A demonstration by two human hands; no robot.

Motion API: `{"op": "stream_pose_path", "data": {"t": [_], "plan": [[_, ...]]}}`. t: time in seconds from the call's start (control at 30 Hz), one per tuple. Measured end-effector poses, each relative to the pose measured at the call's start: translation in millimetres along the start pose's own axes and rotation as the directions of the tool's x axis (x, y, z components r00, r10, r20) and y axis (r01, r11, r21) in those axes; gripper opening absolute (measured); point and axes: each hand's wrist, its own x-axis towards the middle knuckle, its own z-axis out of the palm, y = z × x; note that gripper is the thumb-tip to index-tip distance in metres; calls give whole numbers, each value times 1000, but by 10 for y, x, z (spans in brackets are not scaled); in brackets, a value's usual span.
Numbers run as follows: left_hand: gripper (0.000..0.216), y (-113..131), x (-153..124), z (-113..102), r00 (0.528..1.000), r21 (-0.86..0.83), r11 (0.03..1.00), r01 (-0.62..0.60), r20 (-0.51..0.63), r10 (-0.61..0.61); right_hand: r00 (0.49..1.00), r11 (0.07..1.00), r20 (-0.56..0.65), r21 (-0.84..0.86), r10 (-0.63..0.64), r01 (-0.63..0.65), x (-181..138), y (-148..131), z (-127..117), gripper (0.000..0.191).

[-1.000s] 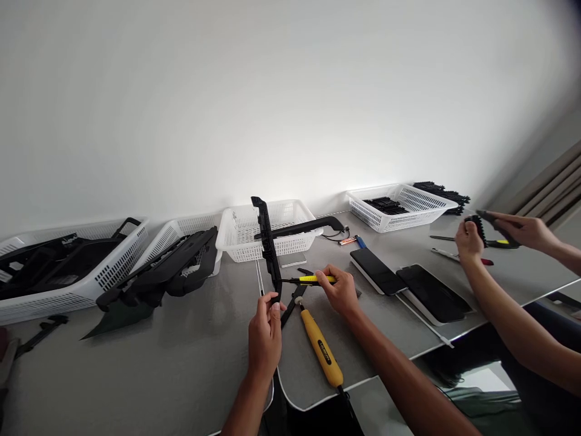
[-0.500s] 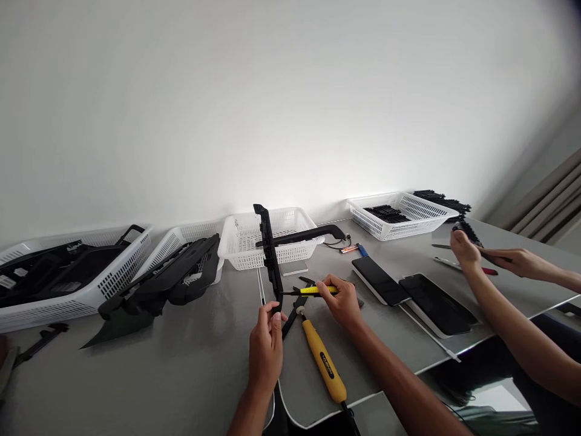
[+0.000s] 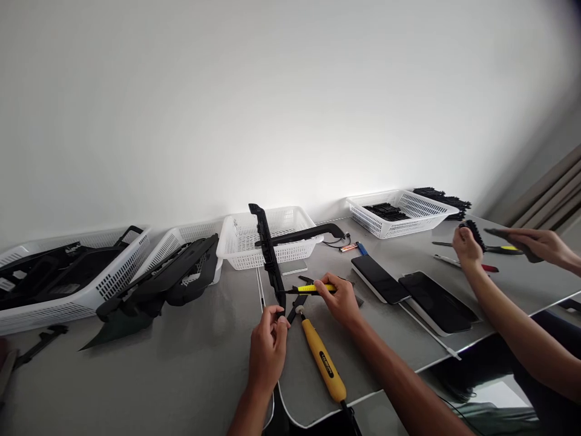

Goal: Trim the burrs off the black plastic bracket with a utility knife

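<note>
My left hand [image 3: 267, 348] pinches the lower end of a long black plastic trim piece [image 3: 269, 254], which stands up tilted in front of a white basket. In my right hand [image 3: 338, 300] is a yellow utility knife [image 3: 315, 289], its thin dark tip pointing left at the trim's lower part. Whether the tip touches the plastic, I cannot tell. Just below, a yellow corded rotary tool [image 3: 324, 360] with a small round pale tip lies on the table. Dark strips [image 3: 297, 303] lie behind it, partly hidden by my right hand.
White baskets [image 3: 240, 261] line the wall; the left ones hold black plastic parts [image 3: 181, 272]. A curved black piece [image 3: 313, 233] rests across the middle basket. Two phone-like black slabs [image 3: 381, 280] lie right of me. At the far right, a co-worker's hands [image 3: 467, 248] hold a black part and a flat tool.
The black trim has tilted slightly further left at its top, and my left hand has shifted slightly down. The co-worker's right hand has moved right, away from their other hand.
</note>
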Motion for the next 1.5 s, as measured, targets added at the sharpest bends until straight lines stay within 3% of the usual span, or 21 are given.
{"op": "stream_pose_path", "data": {"t": [0.4, 0.53, 0.63, 0.93, 1.17, 1.33, 1.5], "plan": [[34, 30, 19, 9, 996, -22, 999, -47, -77, 45, 996, 1000, 80, -1, -29, 29, -14, -65, 2, 43], [35, 34, 23, -5, 995, -19, 999, -41, -88, 39, 999, 1000, 32, -9, -17, 17, -4, -45, 4, 43], [37, 29, 21, -13, 996, 2, 999, -47, -76, 47, 1000, 1000, -19, -10, 3, -3, 13, -9, 2, 46], [35, 75, 13, -1, 994, 12, 995, -100, 54, 99, 999, 999, -20, 18, -37, 37, 8, -11, 0, 44], [38, 99, 15, -3, 993, -13, 995, -100, 62, 101, 999, 998, 0, 43, -51, 51, 24, -22, -3, 43], [29, 115, 1, -1, 991, -15, 998, -65, 117, 66, 1000, 999, -14, 40, -13, 14, 32, -21, -9, 43], [23, 80, 0, 12, 997, 0, 1000, -28, 65, 28, 1000, 999, -6, 33, -11, 11, 25, -31, -32, 41]]}}
